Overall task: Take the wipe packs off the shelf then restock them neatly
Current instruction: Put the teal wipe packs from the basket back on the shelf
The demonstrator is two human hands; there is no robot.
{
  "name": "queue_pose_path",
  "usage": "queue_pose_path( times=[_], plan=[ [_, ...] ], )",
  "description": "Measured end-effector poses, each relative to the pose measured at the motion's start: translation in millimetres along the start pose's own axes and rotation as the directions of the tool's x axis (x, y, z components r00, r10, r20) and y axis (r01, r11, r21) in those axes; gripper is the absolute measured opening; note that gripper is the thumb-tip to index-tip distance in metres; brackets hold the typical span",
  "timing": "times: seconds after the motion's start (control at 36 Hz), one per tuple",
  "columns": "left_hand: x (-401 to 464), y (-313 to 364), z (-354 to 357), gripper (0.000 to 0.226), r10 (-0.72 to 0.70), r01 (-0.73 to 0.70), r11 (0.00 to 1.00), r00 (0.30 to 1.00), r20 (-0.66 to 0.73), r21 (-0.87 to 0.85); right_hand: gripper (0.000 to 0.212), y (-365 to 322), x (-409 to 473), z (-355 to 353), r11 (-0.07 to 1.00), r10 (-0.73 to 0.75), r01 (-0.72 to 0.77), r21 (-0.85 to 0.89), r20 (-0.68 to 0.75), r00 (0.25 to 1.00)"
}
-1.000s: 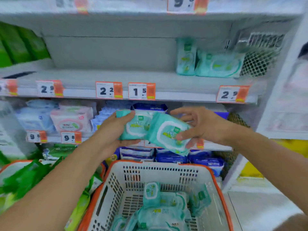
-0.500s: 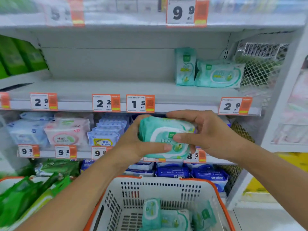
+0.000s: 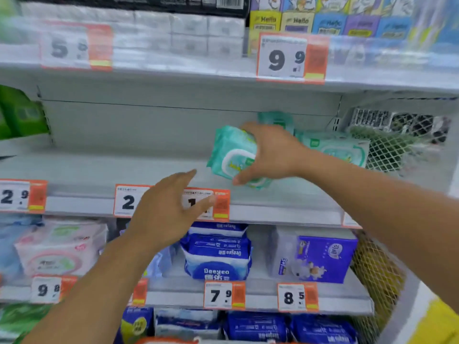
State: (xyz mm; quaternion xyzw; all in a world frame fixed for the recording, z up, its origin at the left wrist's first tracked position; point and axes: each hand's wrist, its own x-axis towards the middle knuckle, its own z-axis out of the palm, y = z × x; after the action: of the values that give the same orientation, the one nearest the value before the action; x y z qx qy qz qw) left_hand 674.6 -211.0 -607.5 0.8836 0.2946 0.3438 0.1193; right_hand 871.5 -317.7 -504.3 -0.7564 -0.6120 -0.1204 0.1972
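Right hand (image 3: pixel 270 155) grips teal wipe packs (image 3: pixel 233 155) over shelf (image 3: pixel 99 170); left hand (image 3: pixel 169 209) empty, fingers spread.

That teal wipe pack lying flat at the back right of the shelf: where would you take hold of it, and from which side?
Take the flat wipe pack across its two long edges, coming in from the front, which faces the aisle. The wire mesh blocks its right side. The right hand holds other packs the same way.
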Motion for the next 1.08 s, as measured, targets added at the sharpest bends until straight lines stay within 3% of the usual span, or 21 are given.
queue_pose_path(
  times=[0.06,0.14,0.19,0.33,0.53,0.72,0.97,1.08],
  plan=[
    [1.9,-15.3,11.7,0.088,0.044,-0.050,0.984,0.998,0.035,0.173,0.098,6.7,35.2,7.1,0.999,0.011,-0.009,-0.045,0.042,0.999],
    [12.3,-14.9,16.0,0.069,0.078,-0.084,0.963,0.996,0.035,0.258,0.109,18.6,81.7,27.9,0.975,0.017,0.020,-0.221,0.160,0.987],
    [18.0,-12.6,15.0,0.061,0.077,-0.092,0.941,0.995,0.057,0.327,0.110,28.3,105.4,46.4,0.923,0.096,0.016,-0.384,0.272,0.957],
    [22.0,-19.3,19.0,0.049,0.140,-0.140,0.951,0.990,0.018,0.275,0.086,41.4,138.3,68.0,0.799,0.262,-0.024,-0.601,0.310,0.914],
    [22.8,-21.8,22.1,0.034,0.136,-0.137,0.969,0.991,0.016,0.208,0.073,62.1,164.6,84.7,0.792,0.307,-0.110,-0.601,0.236,0.922],
    [24.6,-21.9,21.1,0.039,0.141,-0.141,0.972,0.990,0.015,0.188,0.054,87.9,181.3,101.6,0.866,0.276,-0.159,-0.475,0.188,0.943],
    [23.6,-17.4,16.2,0.039,0.098,-0.117,0.966,0.991,0.096,0.229,0.066,88.2,181.9,104.3,0.862,0.328,-0.208,-0.463,0.195,0.924],
    [20.8,-17.4,19.1,0.044,0.116,-0.132,0.970,0.989,0.089,0.203,0.077,66.7,156.1,82.8,0.885,0.217,-0.175,-0.432,0.051,0.975]
  ],
)
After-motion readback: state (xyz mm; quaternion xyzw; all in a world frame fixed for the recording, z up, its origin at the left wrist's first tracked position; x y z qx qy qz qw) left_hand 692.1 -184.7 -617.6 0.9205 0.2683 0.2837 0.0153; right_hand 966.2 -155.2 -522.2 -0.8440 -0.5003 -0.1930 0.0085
